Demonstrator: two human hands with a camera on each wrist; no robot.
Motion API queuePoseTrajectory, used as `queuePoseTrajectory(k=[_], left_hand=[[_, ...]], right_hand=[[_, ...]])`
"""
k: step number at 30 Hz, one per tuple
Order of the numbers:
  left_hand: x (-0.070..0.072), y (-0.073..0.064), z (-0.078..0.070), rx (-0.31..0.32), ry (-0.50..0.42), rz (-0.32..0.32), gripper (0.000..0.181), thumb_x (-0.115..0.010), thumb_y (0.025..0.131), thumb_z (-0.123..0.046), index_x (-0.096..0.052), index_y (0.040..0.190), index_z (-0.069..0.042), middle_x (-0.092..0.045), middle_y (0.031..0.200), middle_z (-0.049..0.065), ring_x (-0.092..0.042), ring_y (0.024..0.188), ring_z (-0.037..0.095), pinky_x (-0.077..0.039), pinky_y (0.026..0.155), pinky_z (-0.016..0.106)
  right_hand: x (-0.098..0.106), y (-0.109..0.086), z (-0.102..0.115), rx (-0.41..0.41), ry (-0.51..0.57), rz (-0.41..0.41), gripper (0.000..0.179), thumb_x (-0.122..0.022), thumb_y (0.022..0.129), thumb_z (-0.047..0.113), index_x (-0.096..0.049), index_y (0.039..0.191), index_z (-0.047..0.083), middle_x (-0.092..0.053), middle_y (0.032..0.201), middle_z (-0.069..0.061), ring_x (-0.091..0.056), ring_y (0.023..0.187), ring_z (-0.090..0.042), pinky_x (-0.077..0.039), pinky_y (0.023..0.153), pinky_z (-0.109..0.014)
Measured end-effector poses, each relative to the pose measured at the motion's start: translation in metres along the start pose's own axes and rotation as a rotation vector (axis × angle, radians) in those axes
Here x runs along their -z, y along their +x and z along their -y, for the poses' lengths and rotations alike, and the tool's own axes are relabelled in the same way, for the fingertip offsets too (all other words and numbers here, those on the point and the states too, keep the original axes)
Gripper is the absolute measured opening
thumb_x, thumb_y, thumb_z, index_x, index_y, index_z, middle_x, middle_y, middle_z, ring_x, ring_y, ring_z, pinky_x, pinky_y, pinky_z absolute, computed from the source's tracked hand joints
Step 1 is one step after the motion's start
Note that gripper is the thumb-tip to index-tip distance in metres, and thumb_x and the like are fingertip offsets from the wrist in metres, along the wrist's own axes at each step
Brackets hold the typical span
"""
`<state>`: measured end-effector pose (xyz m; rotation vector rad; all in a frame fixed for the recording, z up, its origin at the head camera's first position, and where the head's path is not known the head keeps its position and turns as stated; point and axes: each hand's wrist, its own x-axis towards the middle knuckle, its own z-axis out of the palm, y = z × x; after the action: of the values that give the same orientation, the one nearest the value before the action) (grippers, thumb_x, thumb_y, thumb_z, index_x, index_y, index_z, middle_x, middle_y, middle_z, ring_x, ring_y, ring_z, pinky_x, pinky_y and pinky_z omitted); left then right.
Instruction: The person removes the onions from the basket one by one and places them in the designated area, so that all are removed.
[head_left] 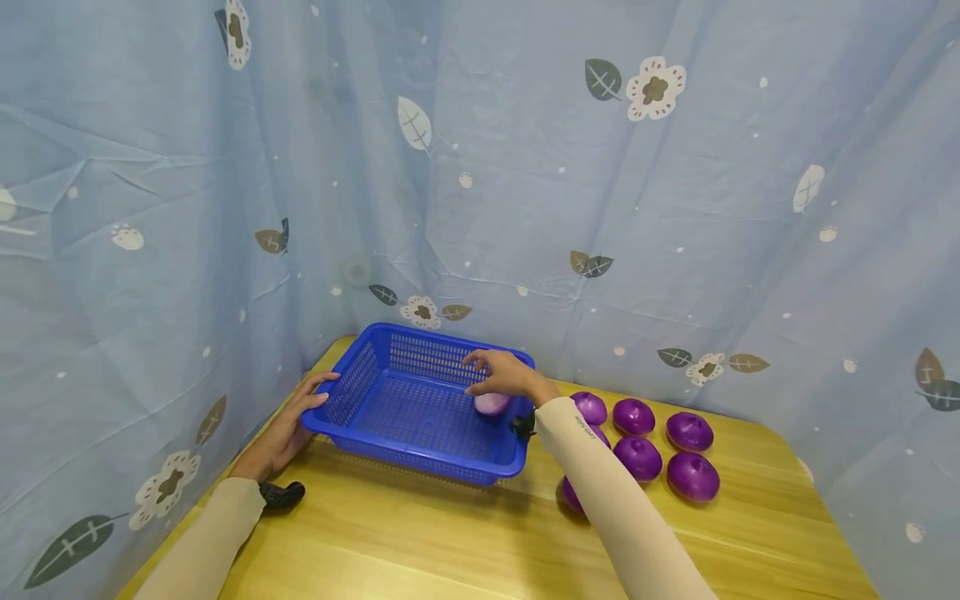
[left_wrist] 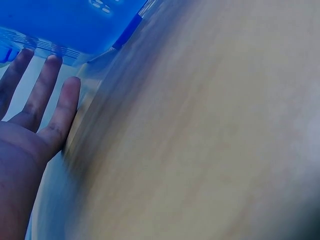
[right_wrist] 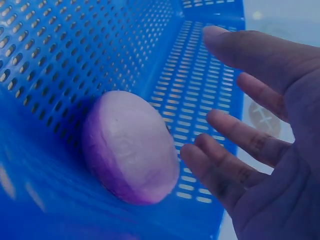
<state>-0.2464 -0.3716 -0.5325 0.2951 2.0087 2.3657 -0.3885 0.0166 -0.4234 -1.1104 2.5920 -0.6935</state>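
A blue plastic basket (head_left: pixel 423 454) with slotted walls stands on the table. One purple onion-shaped piece (right_wrist: pixel 131 147) lies inside against its right end, its pale whitish underside showing. Just above it my right hand (head_left: pixel 501 375) hovers with spread fingers, holding nothing; in the right wrist view the fingertips are beside the piece. My left hand (head_left: pixel 288 425) rests at the basket's left front corner, two fingertips over the rim. In the left wrist view its other fingers (left_wrist: pixel 45 90) reach out straight against the outside of the basket.
Several more purple onion-shaped pieces (head_left: pixel 693 477) sit to the right of the basket, some partly hidden by my right sleeve (head_left: pixel 611 492). Blue patterned curtains (head_left: pixel 525 167) hang behind and at the sides of the wooden table (head_left: pixel 420 542).
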Motion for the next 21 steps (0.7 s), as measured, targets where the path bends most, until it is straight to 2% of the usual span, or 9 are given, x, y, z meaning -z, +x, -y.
queuePoseTrajectory(k=[5, 8, 14, 16, 18, 21], left_hand=[[0.001, 0.000, 0.001, 0.001, 0.008, 0.003, 0.043, -0.041, 0.111, -0.026, -0.037, 0.153, -0.023, -0.027, 0.150, 0.015, -0.058, 0.117, 0.029, -0.055, 0.091, 0.033], [0.001, 0.001, 0.001, 0.000, 0.000, 0.009, 0.042, -0.041, 0.111, -0.026, -0.037, 0.152, -0.023, -0.029, 0.148, 0.014, -0.059, 0.115, 0.028, -0.056, 0.090, 0.033], [0.002, 0.001, 0.001, 0.000, -0.007, 0.016, 0.042, -0.043, 0.110, -0.027, -0.038, 0.152, -0.024, -0.032, 0.146, 0.014, -0.060, 0.114, 0.028, -0.056, 0.090, 0.034], [0.003, 0.001, 0.002, -0.001, -0.009, 0.018, 0.042, -0.042, 0.110, -0.027, -0.038, 0.152, -0.024, -0.033, 0.146, 0.014, -0.060, 0.115, 0.029, -0.056, 0.089, 0.034], [0.003, 0.001, 0.002, -0.002, -0.008, 0.018, 0.042, -0.042, 0.110, -0.027, -0.037, 0.152, -0.024, -0.033, 0.147, 0.015, -0.059, 0.115, 0.029, -0.056, 0.090, 0.034], [0.003, 0.001, 0.002, -0.002, -0.006, 0.021, 0.043, -0.042, 0.111, -0.027, -0.037, 0.153, -0.023, -0.031, 0.148, 0.016, -0.058, 0.117, 0.032, -0.056, 0.091, 0.035]], right_hand=[[-0.007, 0.008, -0.002, -0.044, -0.034, 0.033, 0.062, -0.086, 0.085, 0.027, -0.061, 0.140, 0.011, -0.061, 0.135, -0.020, -0.058, 0.125, -0.033, -0.046, 0.105, -0.049], [-0.010, 0.011, -0.002, -0.063, -0.101, 0.038, 0.064, -0.088, 0.082, 0.026, -0.063, 0.138, 0.012, -0.063, 0.134, -0.018, -0.056, 0.127, -0.035, -0.042, 0.109, -0.050], [-0.013, 0.011, 0.000, -0.191, -0.242, 0.088, 0.064, -0.091, 0.078, 0.026, -0.066, 0.136, 0.021, -0.062, 0.137, -0.011, -0.042, 0.136, -0.043, -0.036, 0.110, -0.058], [-0.013, 0.010, -0.001, -0.217, -0.262, 0.104, 0.062, -0.091, 0.079, 0.025, -0.067, 0.136, 0.022, -0.061, 0.137, -0.011, -0.041, 0.136, -0.044, -0.037, 0.109, -0.059], [-0.013, 0.011, -0.001, -0.206, -0.286, 0.119, 0.055, -0.086, 0.083, 0.024, -0.068, 0.135, 0.020, -0.063, 0.134, -0.012, -0.043, 0.135, -0.044, -0.037, 0.109, -0.057], [-0.013, 0.012, -0.002, -0.166, -0.265, 0.137, 0.043, -0.075, 0.092, 0.026, -0.069, 0.134, 0.018, -0.065, 0.131, -0.011, -0.049, 0.133, -0.040, -0.038, 0.111, -0.054]])
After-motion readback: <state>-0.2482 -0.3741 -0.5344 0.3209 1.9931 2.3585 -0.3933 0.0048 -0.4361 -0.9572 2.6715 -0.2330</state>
